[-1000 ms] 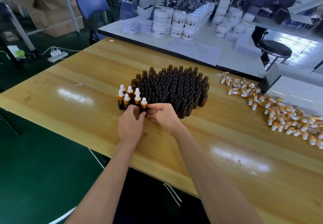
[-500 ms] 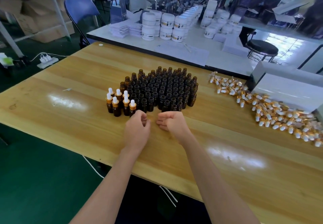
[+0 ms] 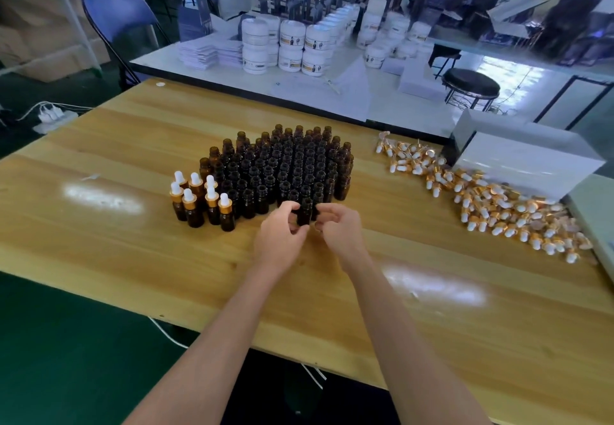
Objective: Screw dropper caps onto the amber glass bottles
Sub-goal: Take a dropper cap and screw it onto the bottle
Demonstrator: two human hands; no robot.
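Our left grip (image 3: 280, 237) holds an uncapped bottle (image 3: 305, 212) upright; the dropper caps (image 3: 498, 205) lie well rightward, nearer our right grip (image 3: 340, 230), whose state we cannot tell.

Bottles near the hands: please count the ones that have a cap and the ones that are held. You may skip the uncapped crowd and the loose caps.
Capped bottles: 7
Bottle in left hand: 1
Total: 8
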